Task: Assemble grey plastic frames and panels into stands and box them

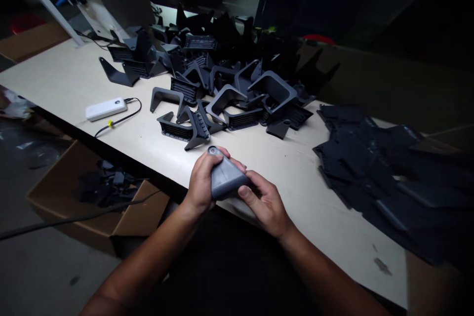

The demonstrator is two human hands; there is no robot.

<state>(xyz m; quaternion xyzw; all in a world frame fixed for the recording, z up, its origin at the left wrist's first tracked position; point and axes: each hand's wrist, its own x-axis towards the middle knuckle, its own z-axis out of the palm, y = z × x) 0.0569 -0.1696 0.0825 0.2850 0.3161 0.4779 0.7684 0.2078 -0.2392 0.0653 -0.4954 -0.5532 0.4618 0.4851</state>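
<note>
A dark grey plastic bracket [226,177] with a round hole at its top corner is held over the near edge of the white table [296,177]. My left hand [201,182] grips its left side, the thumb lying across its face near the hole. On the right, my right hand [267,203] has its fingers and thumb closed around the bracket's right end. Beyond my hands lies a heap of similar U-shaped brackets [274,90], some showing ribbed inner faces. The underside of the held bracket is hidden.
A white power bank [106,109] with a black cable lies at the left. Dark flat panels [355,153] are piled on the right. Below the table's left edge stands a cardboard box [128,224] holding dark parts. A grey machine [111,0] is at the back left.
</note>
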